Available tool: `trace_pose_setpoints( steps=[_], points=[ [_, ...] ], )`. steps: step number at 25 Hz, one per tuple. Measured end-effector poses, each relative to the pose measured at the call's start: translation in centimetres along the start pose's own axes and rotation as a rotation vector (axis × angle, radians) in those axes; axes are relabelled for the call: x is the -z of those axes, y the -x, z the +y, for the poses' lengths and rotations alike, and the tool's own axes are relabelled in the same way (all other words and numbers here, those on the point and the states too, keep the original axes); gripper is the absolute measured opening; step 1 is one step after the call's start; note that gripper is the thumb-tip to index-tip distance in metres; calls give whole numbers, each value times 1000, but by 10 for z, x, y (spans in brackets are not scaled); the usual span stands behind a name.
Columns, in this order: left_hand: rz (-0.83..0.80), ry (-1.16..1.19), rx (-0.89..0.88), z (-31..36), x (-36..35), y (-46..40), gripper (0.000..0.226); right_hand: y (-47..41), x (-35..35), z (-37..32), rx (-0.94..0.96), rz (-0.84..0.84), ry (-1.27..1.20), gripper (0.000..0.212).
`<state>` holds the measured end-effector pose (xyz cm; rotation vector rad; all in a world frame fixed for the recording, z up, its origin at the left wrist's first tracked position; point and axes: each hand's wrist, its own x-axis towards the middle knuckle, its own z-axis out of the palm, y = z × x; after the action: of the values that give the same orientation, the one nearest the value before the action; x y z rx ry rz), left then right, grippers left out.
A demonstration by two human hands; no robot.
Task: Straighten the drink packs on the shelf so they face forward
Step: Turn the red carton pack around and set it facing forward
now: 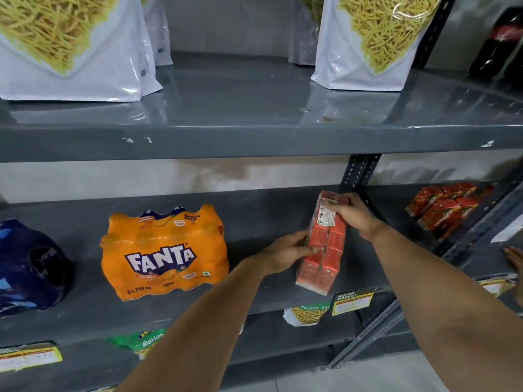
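Left hand point(285, 251): grip closed on red juice-carton pack point(322, 247), right of Fanta pack point(164, 251).
Right hand point(353, 216): grips its far end.

2 bare forearms point(198, 321), no sleeves in view; hands point(285, 251) apparently ringless.

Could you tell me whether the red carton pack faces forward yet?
Not yet: the red shrink-wrapped carton pack sits angled, narrow end toward us.
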<state>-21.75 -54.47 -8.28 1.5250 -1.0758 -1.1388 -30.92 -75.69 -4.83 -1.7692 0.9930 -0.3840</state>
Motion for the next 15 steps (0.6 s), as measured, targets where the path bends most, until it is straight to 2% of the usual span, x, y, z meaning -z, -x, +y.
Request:
trace_pose_setpoints(
  steps=[2,4,6,8,10,15],
  points=[
    [157,-204,-30,1,16,2,36,2,5,2,-60,142,-64,81],
    [375,-384,15,5,31,4,43,5,8,9,-119,275,-109,85],
    [505,-345,134,10,31,3,51,11,7,17,-150,346,-104,80],
    [549,-246,198,13,23,0,52,16,6,22,-149,368,-72,76],
    [530,-158,185,9,14,2,51,19,7,26,-139,370,-55,75],
    [475,-164,163,3,7,8,49,36,11,38,-175,384,-23,81]
  ],
)
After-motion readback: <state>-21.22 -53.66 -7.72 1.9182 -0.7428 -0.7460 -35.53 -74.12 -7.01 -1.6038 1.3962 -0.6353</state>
